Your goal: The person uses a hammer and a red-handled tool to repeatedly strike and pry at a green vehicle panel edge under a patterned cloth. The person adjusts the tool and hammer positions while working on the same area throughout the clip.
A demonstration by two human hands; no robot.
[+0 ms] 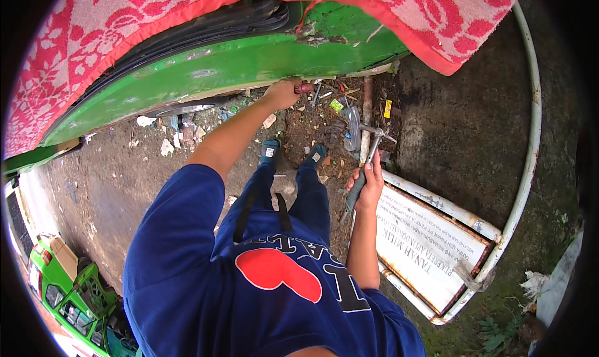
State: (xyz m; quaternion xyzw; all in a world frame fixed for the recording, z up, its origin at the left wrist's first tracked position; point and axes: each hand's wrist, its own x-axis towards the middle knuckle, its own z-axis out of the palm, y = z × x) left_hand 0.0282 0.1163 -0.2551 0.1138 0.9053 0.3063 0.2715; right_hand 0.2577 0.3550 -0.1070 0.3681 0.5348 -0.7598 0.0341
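Note:
My left hand is closed at the lower edge of a green car body panel. A short dull red cylindrical piece sticks out from its fist; its exact kind is too small to make out. Lower and to the right, my right hand is wrapped around the dark grey grip of a hammer. The hammer's slim metal head points up and away, apart from the panel, in front of a rusty upright pole. The fingers of my left hand are partly hidden.
A pink-and-red patterned cloth drapes over the panel. Litter and stones lie along its foot. At the right, a white pipe frame carries a rusty-edged sign board. A green vehicle stands at the lower left.

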